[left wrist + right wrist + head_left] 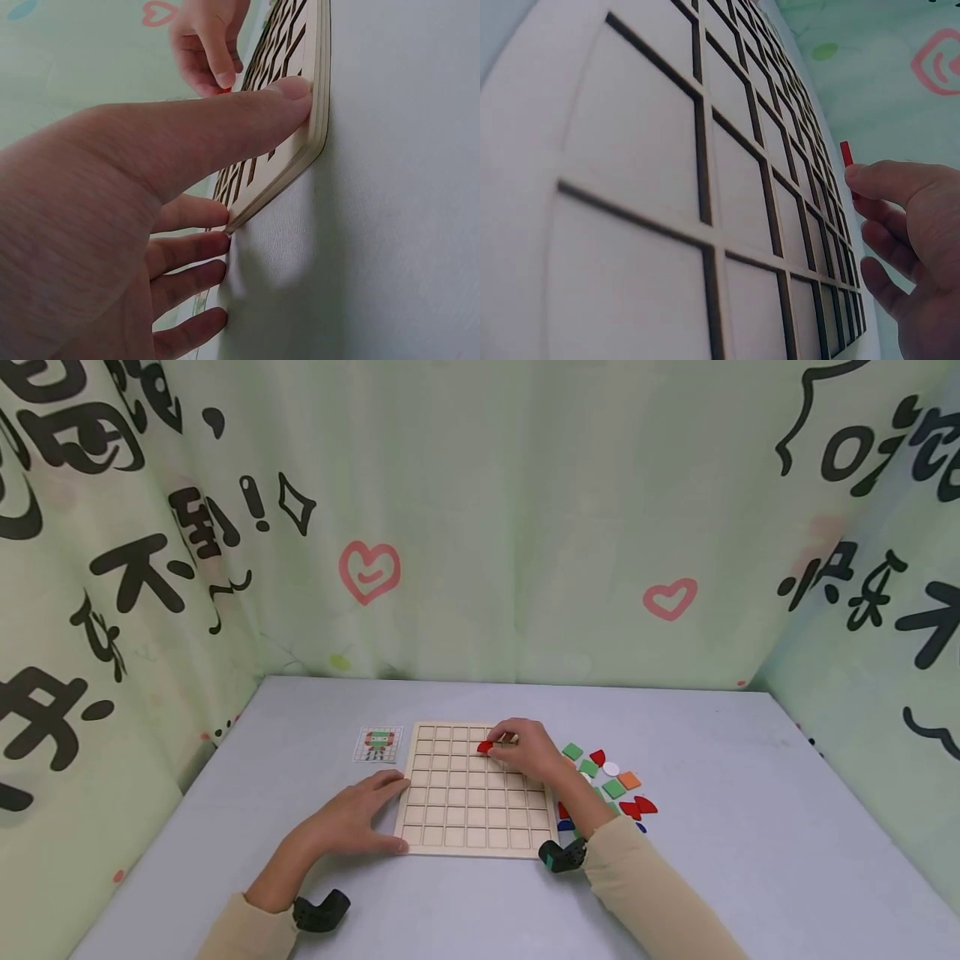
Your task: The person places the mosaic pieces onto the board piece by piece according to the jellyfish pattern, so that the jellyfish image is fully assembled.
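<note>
Clock positions are referring to the centre of the board (476, 817). The curtain (510, 527) is standing behind the tabletop (787, 827) and along both sides, displaying dark lettering at 10 and 2 o'clock; a black wrist device (321, 911) is sitting between 7 and 8 o'clock, beside a beige sleeve (251, 931); the left hand (351, 818) is lying between 8 and 9 o'clock with thumb and fingers spread; its thumb is pressing on the frame near the 8 o'clock corner, while fingertips are touching the left edge toward 9 o'clock; the card (378, 745) is lying flat at 10 o'clock, just beside the board, showing a green-and-red figure on a grid.

The board is lying flat on the tabletop, presenting a pale wooden grid of square cells; the red piece (483, 747) is being held at 12 o'clock, at the far rows of the grid; whether it is touching the board cannot be told; the right hand (528, 750) is reaching in between 1 and 2 o'clock, pinching the red piece between thumb and index finger; a second wrist device (562, 856) is sitting at 4 o'clock; loose pieces (615, 788) in green, orange, white, red and blue are lying around 3 o'clock, partly hidden by the right forearm.
</note>
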Demonstrator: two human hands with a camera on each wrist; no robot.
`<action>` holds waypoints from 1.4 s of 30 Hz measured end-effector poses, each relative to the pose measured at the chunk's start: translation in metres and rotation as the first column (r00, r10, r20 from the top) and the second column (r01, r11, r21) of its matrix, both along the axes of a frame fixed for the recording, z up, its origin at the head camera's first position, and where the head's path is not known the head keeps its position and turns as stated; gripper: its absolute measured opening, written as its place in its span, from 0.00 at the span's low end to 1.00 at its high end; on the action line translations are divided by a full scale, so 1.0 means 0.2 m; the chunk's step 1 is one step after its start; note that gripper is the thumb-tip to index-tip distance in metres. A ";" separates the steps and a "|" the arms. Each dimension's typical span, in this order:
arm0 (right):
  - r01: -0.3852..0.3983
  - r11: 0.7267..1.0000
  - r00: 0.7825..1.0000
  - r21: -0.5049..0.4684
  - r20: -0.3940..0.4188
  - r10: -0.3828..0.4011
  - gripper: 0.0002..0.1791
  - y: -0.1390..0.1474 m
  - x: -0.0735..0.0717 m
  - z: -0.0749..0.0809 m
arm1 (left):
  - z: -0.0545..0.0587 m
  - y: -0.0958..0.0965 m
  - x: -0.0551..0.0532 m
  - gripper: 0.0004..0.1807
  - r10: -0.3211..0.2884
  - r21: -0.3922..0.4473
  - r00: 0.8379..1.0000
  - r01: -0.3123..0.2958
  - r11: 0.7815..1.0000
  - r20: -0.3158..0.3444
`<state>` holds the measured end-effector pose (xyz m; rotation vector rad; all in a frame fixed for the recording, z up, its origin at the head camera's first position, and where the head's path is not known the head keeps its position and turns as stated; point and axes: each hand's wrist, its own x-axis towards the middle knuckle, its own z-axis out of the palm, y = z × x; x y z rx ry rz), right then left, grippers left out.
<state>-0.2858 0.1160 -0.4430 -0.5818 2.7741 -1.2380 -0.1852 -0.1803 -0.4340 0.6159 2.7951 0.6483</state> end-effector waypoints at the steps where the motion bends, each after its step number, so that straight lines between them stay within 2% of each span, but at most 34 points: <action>1: -0.002 1.000 1.000 -0.006 -0.001 0.002 0.07 -0.01 0.00 0.00 | 0.00 0.00 0.00 0.49 -0.003 -0.001 1.000 0.003 1.000 -0.002; 12: -0.010 1.000 1.000 -0.025 -0.014 0.010 0.05 -0.11 0.00 -0.01 | -0.02 -0.02 0.00 0.49 -0.007 0.002 1.000 0.007 1.000 -0.014; 20: -0.003 1.000 1.000 -0.011 -0.008 0.003 0.03 -0.18 0.00 -0.03 | 0.00 -0.01 0.01 0.49 0.000 0.010 1.000 0.000 1.000 -0.003; 42: 0.005 1.000 0.999 0.004 -0.035 -0.005 0.03 -0.28 0.00 -0.06 | -0.01 0.00 0.00 0.48 0.006 0.000 1.000 -0.006 1.000 0.008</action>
